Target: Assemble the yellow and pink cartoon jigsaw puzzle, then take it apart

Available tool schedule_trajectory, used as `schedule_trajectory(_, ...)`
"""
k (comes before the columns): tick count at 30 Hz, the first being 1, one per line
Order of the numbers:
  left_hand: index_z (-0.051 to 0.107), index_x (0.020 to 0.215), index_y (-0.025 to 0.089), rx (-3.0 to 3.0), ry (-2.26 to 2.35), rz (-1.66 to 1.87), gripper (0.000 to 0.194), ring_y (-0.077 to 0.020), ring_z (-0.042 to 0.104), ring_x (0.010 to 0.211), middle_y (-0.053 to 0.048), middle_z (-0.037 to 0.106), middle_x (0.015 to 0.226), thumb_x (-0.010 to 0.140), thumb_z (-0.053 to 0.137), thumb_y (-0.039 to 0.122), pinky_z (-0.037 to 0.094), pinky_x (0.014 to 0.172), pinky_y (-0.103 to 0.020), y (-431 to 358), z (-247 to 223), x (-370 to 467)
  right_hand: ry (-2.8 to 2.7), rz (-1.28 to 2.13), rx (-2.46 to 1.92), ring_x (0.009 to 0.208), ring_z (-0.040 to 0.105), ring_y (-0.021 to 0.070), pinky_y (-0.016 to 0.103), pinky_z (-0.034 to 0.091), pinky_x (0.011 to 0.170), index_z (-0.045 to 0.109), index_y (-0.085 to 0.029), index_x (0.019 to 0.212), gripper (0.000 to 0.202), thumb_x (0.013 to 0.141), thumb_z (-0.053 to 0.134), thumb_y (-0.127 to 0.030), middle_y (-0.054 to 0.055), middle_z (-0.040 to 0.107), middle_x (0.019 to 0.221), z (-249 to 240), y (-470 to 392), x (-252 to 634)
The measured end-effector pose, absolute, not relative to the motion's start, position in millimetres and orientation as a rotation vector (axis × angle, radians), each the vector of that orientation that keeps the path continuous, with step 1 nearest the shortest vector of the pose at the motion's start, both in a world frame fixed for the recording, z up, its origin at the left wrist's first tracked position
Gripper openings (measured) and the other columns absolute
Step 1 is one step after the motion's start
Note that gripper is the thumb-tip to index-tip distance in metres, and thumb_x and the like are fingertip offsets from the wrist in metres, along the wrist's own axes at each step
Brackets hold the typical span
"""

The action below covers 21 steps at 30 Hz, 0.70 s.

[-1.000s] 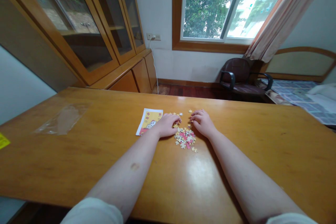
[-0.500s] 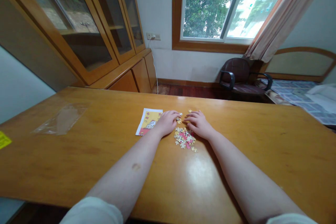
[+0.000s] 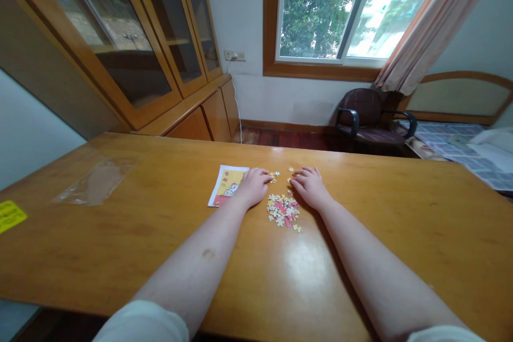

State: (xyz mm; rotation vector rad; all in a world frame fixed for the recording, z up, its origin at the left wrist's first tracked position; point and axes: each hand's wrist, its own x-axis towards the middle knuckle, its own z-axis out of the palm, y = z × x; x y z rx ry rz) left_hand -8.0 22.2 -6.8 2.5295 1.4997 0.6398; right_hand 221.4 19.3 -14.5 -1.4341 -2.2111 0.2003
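A pile of jigsaw puzzle pieces (image 3: 282, 209) in yellow, white and pink lies on the wooden table. Just beyond it, my left hand (image 3: 256, 184) rests with its fingertips at a small cluster of loose pieces (image 3: 274, 175), fingers loosely extended. Across a gap, my right hand (image 3: 309, 186) lies low over the tabletop with fingers apart, its fingertips beside a few single pieces (image 3: 290, 169). Partly under my left hand and wrist is a picture card (image 3: 224, 184) showing a white cartoon animal on yellow and pink.
A clear plastic bag (image 3: 96, 181) lies on the left of the table (image 3: 160, 246), with a yellow label (image 3: 12, 216) at the left edge. Beyond the table stand a glass-door cabinet (image 3: 160, 37), an armchair (image 3: 363, 115) and a bed (image 3: 476, 144).
My right hand has shifted to the right, widening the gap between the hands and uncovering pieces near its fingertips. My left hand has stayed almost in place, its fingers moving slightly at the small cluster.
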Motion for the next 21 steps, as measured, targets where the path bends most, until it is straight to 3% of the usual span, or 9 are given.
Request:
schedule_trajectory(6,0.07,0.108,0.024,2.546,1.369,0.674,0.041,-0.0219,0.053,0.107,-0.005,0.065,0.112,0.078,0.047,0.007,0.042,0.098,-0.039,21.9,-7.6,-7.3,-2.274,0.315,-1.155,0.114,0.051,0.025,0.055,0.024,0.106,0.075,-0.027,0.079,0.034,0.093,0.045,-0.033,0.003,0.07,0.106,-15.5,21.3,224.3)
schedule_trajectory(10,0.071,0.104,0.025,2.576,1.29,0.653,0.039,-0.0219,0.053,0.108,-0.004,0.065,0.112,0.078,0.049,0.006,0.041,0.099,-0.039,23.5,-8.7,-7.6,-2.195,0.272,-1.25,0.106,0.054,0.0252,0.055,0.029,0.103,0.075,-0.025,0.077,0.034,0.093,0.046,-0.034,0.004,0.071,0.099,-13.9,22.2,225.0)
schedule_trajectory(16,0.07,0.105,0.024,2.584,1.275,0.691,0.039,-0.0213,0.053,0.108,-0.005,0.064,0.112,0.077,0.05,0.005,0.041,0.1,-0.039,24.6,-11.0,-8.0,-2.291,0.477,-0.9,0.104,0.056,0.0216,0.041,0.041,0.095,0.073,-0.024,0.065,0.04,0.093,0.046,-0.033,0.004,0.071,0.091,-9.8,20.3,223.4)
schedule_trajectory(21,0.071,0.104,0.025,2.579,1.249,0.661,0.038,-0.0216,0.053,0.109,-0.005,0.064,0.114,0.079,0.05,0.006,0.041,0.099,-0.04,22.7,-8.7,-7.1,-2.293,0.418,-0.989,0.101,0.056,0.0224,0.044,0.04,0.094,0.075,-0.025,0.069,0.041,0.095,0.043,-0.031,0.004,0.071,0.093,-11.7,21.0,221.9)
